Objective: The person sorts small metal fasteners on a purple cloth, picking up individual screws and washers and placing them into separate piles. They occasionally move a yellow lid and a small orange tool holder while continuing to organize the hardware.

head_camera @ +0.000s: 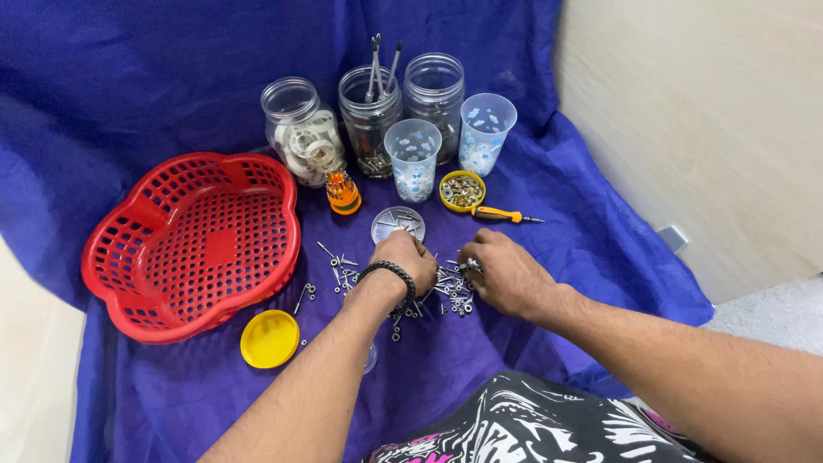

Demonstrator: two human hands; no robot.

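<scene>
A scatter of small silver screws and nuts (453,290) lies on a blue cloth (531,257). My left hand (401,260), with a black bracelet at the wrist, rests knuckles up on the left part of the pile, fingers curled down among the screws. My right hand (506,273) sits on the right side of the pile, its fingertips pinched on a small screw (471,265). Just beyond the left hand lies a grey round lid (397,224) with a few screws in it.
A red plastic basket (193,244) stands at the left, a yellow lid (269,339) in front of it. Behind are three glass jars (369,111), two clear cups (412,158), a yellow lid of nuts (462,190), an orange bit holder (343,192) and an orange screwdriver (503,215).
</scene>
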